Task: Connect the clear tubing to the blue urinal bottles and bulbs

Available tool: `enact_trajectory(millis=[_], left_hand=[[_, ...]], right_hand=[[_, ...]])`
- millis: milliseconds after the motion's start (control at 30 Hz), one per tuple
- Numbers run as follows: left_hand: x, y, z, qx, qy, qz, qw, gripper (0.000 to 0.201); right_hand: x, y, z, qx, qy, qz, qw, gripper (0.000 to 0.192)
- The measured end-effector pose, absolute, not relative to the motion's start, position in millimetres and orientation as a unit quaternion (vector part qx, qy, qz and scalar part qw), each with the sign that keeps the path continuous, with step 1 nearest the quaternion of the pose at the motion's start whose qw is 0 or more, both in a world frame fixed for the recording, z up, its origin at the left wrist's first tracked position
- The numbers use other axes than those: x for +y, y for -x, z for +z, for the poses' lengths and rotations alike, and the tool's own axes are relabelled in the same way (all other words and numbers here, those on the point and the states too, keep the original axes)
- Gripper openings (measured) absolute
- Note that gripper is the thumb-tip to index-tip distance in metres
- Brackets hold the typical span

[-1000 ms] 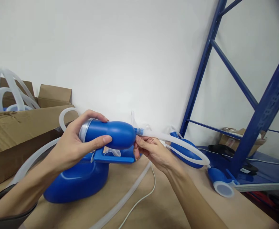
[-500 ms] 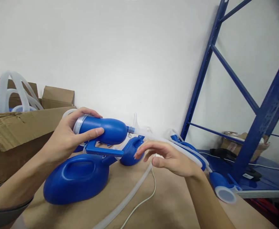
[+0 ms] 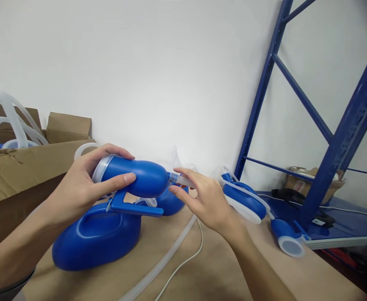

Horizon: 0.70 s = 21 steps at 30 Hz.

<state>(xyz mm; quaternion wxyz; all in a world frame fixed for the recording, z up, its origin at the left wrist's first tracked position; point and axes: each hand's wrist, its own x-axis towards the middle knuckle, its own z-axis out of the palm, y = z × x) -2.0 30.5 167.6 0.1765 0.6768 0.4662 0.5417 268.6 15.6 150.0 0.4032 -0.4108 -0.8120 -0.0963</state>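
My left hand is wrapped round a blue plastic urinal cup, held sideways above the table with its clear-rimmed wide end to the left and a flat blue handle below. A translucent tube meets its narrow spout, where a small clip sits. My right hand closes round the tube's end, thumb and forefinger at the joint; its other fingers are largely hidden. Underneath stands a blue urinal bottle with a moulded handle. Another blue bottle lies behind, partly covered.
An open cardboard box with white tubes is at left. A long translucent hose and a thin white cord cross the brown tabletop. At right lie another blue bottle, a cup and a blue shelf frame.
My right hand has moved left and closed round the tube at the spout; before, it hovered open in front. The urinal cup stays in my left hand. The view has shifted slightly.
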Motion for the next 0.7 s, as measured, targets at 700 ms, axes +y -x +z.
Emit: enact_trajectory(millis=[700], left_hand=[[22, -9, 176, 0.512, -0.644, 0.518, 0.234, 0.081]], right_hand=[[12, -259, 151, -0.792, 0.435, -0.109, 0.415, 0.031]])
